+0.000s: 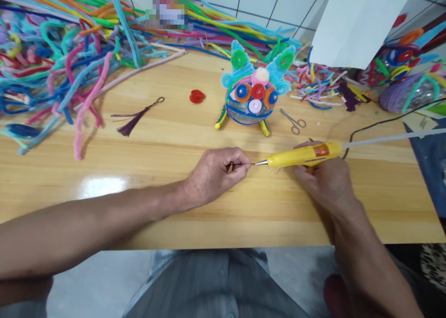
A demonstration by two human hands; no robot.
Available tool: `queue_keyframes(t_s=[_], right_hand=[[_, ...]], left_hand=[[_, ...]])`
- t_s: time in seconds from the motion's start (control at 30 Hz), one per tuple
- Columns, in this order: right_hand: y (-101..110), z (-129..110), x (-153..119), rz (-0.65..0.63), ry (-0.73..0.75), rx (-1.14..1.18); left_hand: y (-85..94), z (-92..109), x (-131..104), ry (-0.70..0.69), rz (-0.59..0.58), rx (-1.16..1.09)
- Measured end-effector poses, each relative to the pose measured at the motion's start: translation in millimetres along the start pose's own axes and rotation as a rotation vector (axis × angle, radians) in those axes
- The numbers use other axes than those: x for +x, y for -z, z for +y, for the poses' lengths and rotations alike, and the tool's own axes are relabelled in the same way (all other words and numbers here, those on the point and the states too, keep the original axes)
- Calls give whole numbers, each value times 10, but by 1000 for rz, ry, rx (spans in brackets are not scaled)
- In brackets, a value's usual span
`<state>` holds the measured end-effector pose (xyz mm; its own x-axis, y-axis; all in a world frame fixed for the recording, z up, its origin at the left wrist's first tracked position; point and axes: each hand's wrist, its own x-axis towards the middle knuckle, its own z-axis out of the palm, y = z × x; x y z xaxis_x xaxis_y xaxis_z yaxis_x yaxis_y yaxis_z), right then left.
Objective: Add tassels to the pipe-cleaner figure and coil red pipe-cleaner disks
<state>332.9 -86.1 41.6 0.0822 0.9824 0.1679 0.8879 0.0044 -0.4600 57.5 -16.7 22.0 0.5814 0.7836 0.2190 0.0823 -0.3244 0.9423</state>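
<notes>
Gripped in my right hand (pixel 325 178) is a yellow hot glue gun (pixel 296 156), with a long whitish glue stick (pixel 393 137) coming out of its back end. Its metal nozzle points left and meets a thin dark strand (pixel 252 164) at the fingertips of my left hand (pixel 223 171). My left fingers pinch that strand, and most of it is hidden by them. Beyond my hands stands an animal figure (pixel 252 97) made of coloured pipe cleaners over a clear body. A dark purple tassel (pixel 134 120) and a small red coiled piece (pixel 197 96) lie left of it.
Small scissors (pixel 294 120) rest right of the figure. Heaps of pipe cleaners (pixel 69 67) cover the back left, with cut scraps (pixel 320 83) at the back right. Another decorated figure (pixel 404 86) sits there too. The gun's black cord (pixel 376 123) runs off to the right.
</notes>
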Motion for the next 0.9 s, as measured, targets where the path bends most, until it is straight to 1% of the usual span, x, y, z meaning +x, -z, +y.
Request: queue_keyframes(t_s=[0.3,0.43,0.6,0.8,0.9], right_hand=[[7,12,-2,9,59,-101],[5,9,5,11,74,-102],[8,12,-3,14,50,-74],[-12,45,-12,15,28,-78],[-49,61,-21,41,5,-69]], left_hand=[[2,-4,0,11,-5,-14],[-1,-7,5,-4,2,-17],[1,0,5,0,5,-25],[11,13,16,64,11,-72],[14,6,25,105,24,-107]])
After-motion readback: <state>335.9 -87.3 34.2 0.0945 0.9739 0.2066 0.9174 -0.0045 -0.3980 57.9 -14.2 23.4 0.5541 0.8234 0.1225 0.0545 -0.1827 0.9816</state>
